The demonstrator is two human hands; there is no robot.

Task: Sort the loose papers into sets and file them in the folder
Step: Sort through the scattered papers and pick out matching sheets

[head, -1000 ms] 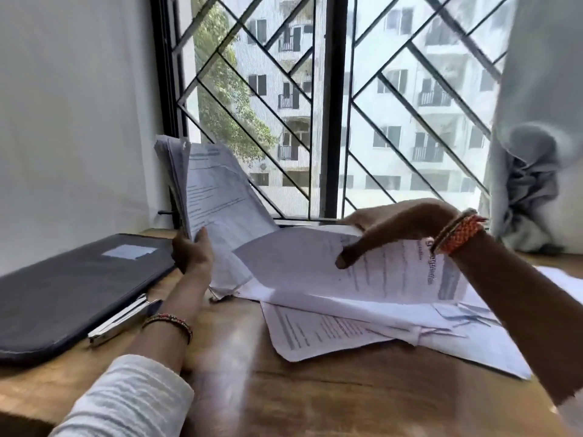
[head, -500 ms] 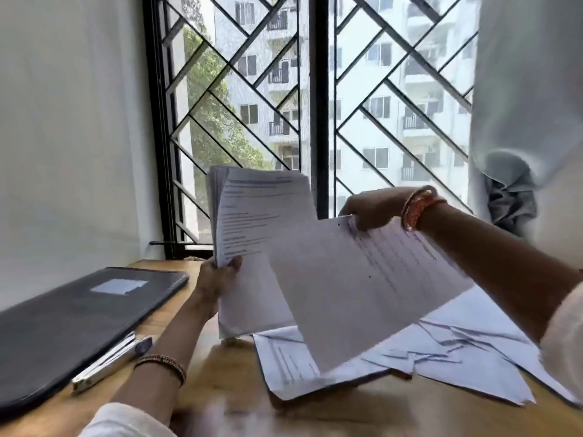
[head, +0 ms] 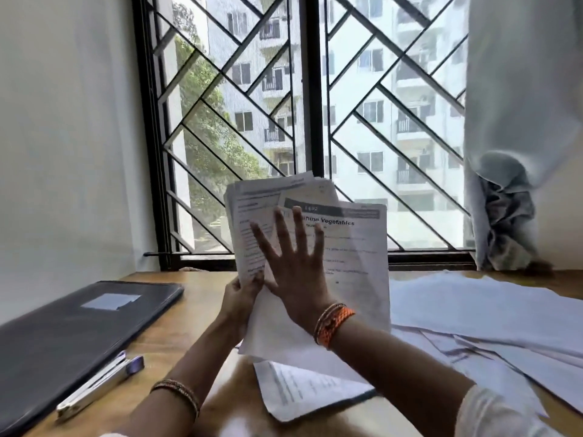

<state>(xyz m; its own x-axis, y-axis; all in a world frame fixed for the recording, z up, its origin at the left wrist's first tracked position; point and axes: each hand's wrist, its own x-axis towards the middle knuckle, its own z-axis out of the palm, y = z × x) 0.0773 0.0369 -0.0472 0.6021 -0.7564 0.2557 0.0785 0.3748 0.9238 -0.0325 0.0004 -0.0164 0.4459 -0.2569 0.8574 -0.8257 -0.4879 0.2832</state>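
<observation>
A stack of printed papers point(head: 356, 272) stands upright above the wooden table, in front of the window. My left hand point(head: 241, 294) grips the stack at its lower left edge. My right hand point(head: 293, 263) lies flat against the front sheet with fingers spread, holding nothing. The front sheet bears a heading about vegetables. More loose papers point(head: 473, 313) lie spread over the right of the table, and one sheet point(head: 303, 392) lies below my hands. The dark closed folder point(head: 63, 335) rests at the left.
A silver stapler point(head: 101, 384) lies on the folder's near edge. The barred window point(head: 312, 127) is straight ahead, a white wall to the left, and a bunched grey curtain point(head: 504, 212) at the right. The wooden table point(head: 195, 313) shows between folder and papers.
My right hand carried the lifted sheet onto the front of the stack in my left hand and now presses flat against it. The stack has risen upright; the view has tilted up.
</observation>
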